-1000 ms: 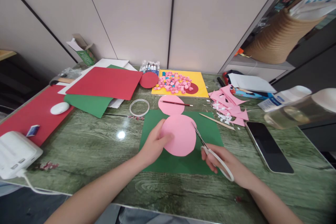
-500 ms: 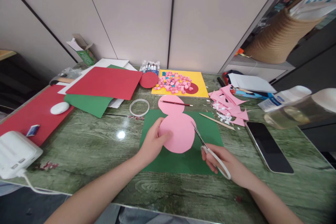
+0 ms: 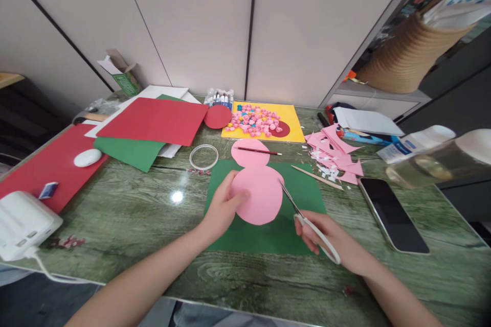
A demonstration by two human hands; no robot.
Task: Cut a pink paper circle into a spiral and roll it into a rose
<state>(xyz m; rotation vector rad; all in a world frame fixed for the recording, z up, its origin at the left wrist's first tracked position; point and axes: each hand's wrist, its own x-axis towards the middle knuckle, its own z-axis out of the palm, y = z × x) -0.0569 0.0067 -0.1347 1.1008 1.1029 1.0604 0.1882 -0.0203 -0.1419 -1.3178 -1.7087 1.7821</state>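
My left hand (image 3: 221,209) pinches the left edge of a pink paper circle (image 3: 263,199), thumb on top, over a green sheet (image 3: 264,240). White-handled scissors (image 3: 315,232) are in my right hand (image 3: 330,240), their blades against the circle's right edge. Just beyond lies another pink paper circle (image 3: 245,157) with a dark red pencil (image 3: 264,150) across it. To the right, a pale wooden stick (image 3: 316,178) rests partly on the green sheet. The lower fingers of my left hand are hidden under the paper.
Pink paper scraps (image 3: 345,158) and a phone (image 3: 391,214) lie at the right. A yellow sheet (image 3: 295,117) bears many small pink balls (image 3: 255,121). On the left are a tape ring (image 3: 203,157), a red sheet (image 3: 153,117) and a white charger (image 3: 26,225). A clear bottle (image 3: 418,168) stands far right.
The pink circle in my left hand has shifted slightly left and down. The scissors have tilted a little, with their blades closer together. Everything else stays in place.
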